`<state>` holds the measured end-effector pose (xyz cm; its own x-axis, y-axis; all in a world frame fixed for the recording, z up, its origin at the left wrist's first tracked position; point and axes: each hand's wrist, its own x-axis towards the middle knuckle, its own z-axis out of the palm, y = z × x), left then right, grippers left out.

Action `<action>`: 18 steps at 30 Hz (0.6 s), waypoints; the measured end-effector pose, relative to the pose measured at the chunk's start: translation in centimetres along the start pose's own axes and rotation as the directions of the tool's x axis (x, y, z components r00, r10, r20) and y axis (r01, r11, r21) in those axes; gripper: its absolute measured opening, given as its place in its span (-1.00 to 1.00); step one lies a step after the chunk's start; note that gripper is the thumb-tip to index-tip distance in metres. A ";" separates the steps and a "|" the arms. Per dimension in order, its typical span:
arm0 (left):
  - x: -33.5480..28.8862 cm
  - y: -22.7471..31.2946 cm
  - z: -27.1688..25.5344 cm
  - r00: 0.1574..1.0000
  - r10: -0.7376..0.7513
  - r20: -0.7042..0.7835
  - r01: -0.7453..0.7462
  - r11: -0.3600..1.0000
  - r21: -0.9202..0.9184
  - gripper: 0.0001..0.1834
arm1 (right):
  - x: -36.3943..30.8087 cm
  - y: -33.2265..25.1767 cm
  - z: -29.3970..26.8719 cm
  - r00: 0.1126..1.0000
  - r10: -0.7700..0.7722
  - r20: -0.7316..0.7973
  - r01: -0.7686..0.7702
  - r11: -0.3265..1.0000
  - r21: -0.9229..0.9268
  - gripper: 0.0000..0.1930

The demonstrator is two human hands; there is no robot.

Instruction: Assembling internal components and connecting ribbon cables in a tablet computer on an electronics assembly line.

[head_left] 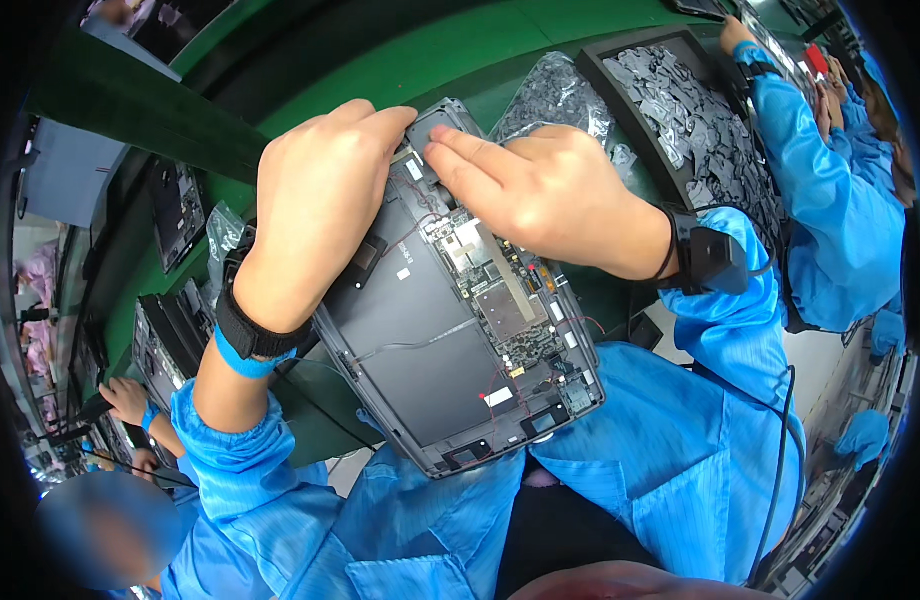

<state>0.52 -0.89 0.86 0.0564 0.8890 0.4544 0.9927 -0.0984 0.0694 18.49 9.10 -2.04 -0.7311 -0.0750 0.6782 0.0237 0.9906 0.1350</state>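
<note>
Left hand touches an opened black rectangular device; right hand, fingertips close, touches the grey plate beneath; both grips unclear.

Access from above lies open over the middle and near end of the dark grey rectangular device shell with its exposed circuit board, while the bare left hand and bare right hand block its far end. Beyond them, a passage runs along the smooth green work surface, bounded left by a long dark green bar, right by a crumpled clear plastic bag and a black rectangular tray heaped with dark pieces.
</note>
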 end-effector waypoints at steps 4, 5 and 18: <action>0.0 0.1 0.1 1.000 0.023 -0.006 -0.023 0.999 0.037 -0.79 | 0.5 -0.1 -0.2 0.990 -0.078 0.121 0.088 0.993 -0.075 -0.76; -0.1 0.1 0.1 1.000 0.001 0.015 -0.002 0.999 0.045 -0.77 | 0.6 0.0 0.1 0.987 -0.108 0.117 0.116 0.991 -0.068 -0.76; -0.4 0.4 0.9 0.999 0.035 0.020 -0.038 0.989 0.141 -0.73 | 0.8 0.9 -1.5 0.938 -0.080 0.337 0.042 0.992 0.117 -0.71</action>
<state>1.03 -0.83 -0.11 0.0936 0.8936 0.4390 0.9950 -0.0680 -0.0738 18.91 9.77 -0.29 -0.9177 -0.1104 0.3816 -0.0872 0.9932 0.0777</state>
